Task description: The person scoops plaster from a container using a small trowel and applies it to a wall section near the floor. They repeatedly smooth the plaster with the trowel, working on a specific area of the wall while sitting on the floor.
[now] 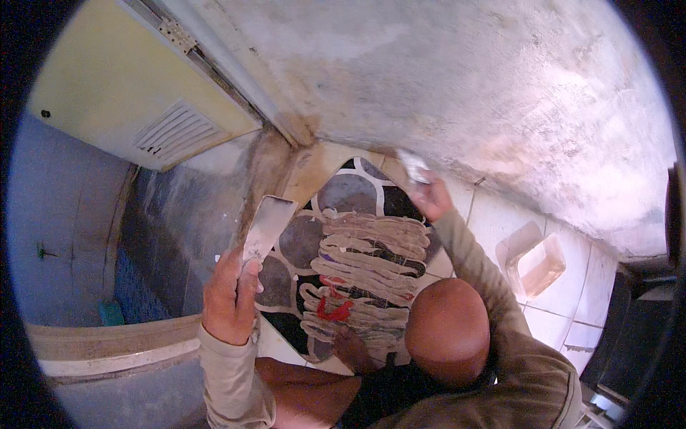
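My left hand grips a putty knife, its wide blade tilted up and smeared with grey-white paste. Further away, my right hand is closed on a flat pale tool, blurred and coated white. That tool is close to the foot of the patchy grey-white wall; whether it touches is hard to tell. Between my hands, on the floor, lies a mat patterned with dark pebble shapes. Over it spreads a rag rug of looped brownish strands with red strips.
A pale rectangular tub stands on the white tiles right of my right forearm. My bent knee rises between my arms. At left are a yellowish door with a vent and a raised sill. Dark furniture stands far right.
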Demonstrator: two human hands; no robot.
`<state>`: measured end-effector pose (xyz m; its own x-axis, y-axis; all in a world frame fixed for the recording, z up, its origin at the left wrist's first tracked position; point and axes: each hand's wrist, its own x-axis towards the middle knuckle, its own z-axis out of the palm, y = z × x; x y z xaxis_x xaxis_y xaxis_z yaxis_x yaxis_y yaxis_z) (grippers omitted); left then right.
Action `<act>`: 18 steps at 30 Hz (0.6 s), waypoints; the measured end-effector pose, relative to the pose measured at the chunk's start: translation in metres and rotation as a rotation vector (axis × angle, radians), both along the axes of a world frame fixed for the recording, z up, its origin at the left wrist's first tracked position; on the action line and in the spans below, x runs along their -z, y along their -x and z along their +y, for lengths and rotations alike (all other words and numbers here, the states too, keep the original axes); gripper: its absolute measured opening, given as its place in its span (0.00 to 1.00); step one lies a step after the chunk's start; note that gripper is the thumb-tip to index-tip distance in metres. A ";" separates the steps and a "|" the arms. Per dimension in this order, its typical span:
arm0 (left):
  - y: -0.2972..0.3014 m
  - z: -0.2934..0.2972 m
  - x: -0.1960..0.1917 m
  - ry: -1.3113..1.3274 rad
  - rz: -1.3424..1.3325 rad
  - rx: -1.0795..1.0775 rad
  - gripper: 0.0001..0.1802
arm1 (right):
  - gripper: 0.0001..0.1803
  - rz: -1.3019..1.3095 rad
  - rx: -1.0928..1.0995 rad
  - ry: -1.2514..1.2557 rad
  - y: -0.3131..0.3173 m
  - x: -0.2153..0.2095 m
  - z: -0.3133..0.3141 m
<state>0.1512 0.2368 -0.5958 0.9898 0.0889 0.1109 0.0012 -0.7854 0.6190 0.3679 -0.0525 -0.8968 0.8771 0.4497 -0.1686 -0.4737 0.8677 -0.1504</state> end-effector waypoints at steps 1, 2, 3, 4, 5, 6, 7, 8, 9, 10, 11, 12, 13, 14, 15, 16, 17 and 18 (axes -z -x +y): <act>-0.001 0.001 0.001 0.001 -0.040 -0.002 0.12 | 0.09 0.115 -0.020 0.068 -0.001 -0.017 0.030; -0.001 0.003 0.001 0.000 -0.080 -0.007 0.12 | 0.08 0.333 0.100 0.188 -0.004 -0.036 0.060; 0.000 0.002 -0.002 -0.010 -0.053 -0.005 0.12 | 0.10 0.299 0.108 0.121 -0.015 -0.032 0.070; -0.001 -0.001 -0.004 -0.013 -0.026 0.006 0.12 | 0.12 0.265 0.126 0.059 -0.034 -0.017 0.074; -0.004 -0.005 -0.003 -0.007 -0.001 0.023 0.12 | 0.14 0.227 0.151 0.005 -0.055 0.000 0.069; -0.009 -0.011 -0.002 -0.004 0.003 0.059 0.12 | 0.15 0.135 0.064 -0.165 -0.082 0.018 0.046; -0.016 -0.018 0.000 0.011 0.002 0.106 0.12 | 0.15 0.035 -0.016 -0.319 -0.109 0.036 0.003; -0.019 -0.022 0.002 0.013 0.008 0.137 0.12 | 0.16 -0.059 -0.117 -0.480 -0.120 0.044 -0.027; -0.016 -0.017 0.004 -0.014 0.000 0.110 0.12 | 0.16 0.045 -0.043 -0.461 -0.114 0.040 -0.026; -0.005 -0.007 0.004 -0.060 0.000 0.059 0.12 | 0.15 0.161 0.006 -0.454 -0.099 0.024 -0.009; 0.007 0.003 0.001 -0.102 -0.001 0.011 0.12 | 0.15 0.239 0.084 -0.394 -0.078 -0.013 0.011; 0.014 0.007 -0.002 -0.128 -0.005 0.005 0.11 | 0.15 0.305 0.178 -0.308 -0.057 -0.057 0.014; 0.014 0.007 -0.002 -0.136 -0.009 0.023 0.11 | 0.15 0.328 0.327 -0.163 -0.034 -0.091 0.010; 0.013 0.005 -0.003 -0.140 -0.022 0.051 0.11 | 0.15 0.312 0.379 -0.221 -0.021 -0.089 -0.004; 0.012 0.008 -0.001 -0.127 -0.018 0.064 0.10 | 0.16 0.297 0.421 -0.284 -0.011 -0.085 -0.017; 0.014 0.014 0.000 -0.116 -0.013 0.075 0.10 | 0.16 0.283 0.459 -0.350 -0.002 -0.080 -0.026; 0.014 0.018 0.001 -0.105 -0.010 0.087 0.09 | 0.17 0.225 0.349 -0.341 0.004 -0.065 -0.028; 0.013 0.018 0.001 -0.070 0.030 0.054 0.09 | 0.18 0.168 0.245 -0.329 0.007 -0.032 -0.028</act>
